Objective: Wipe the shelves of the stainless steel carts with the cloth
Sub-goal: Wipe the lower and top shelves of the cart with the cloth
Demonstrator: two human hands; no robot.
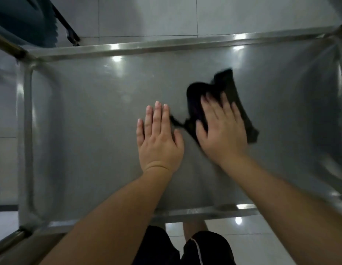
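Observation:
I look straight down on the top shelf of a stainless steel cart point(86, 115), a flat grey tray with a raised rim. A dark, crumpled cloth point(230, 87) lies on the shelf right of centre. My right hand point(221, 131) presses flat on the cloth with fingers spread and straight; the cloth is blurred. My left hand point(158, 138) rests flat on the bare steel just left of the cloth, fingers straight and together, its thumb close to a thin strand of the cloth.
The cart's far rim point(166, 45) and near rim point(204, 212) bound the shelf, with corner posts at the left. A dark blue object point(26, 18) and a black bar stand at the top left. White floor tiles point(147, 16) surround the cart.

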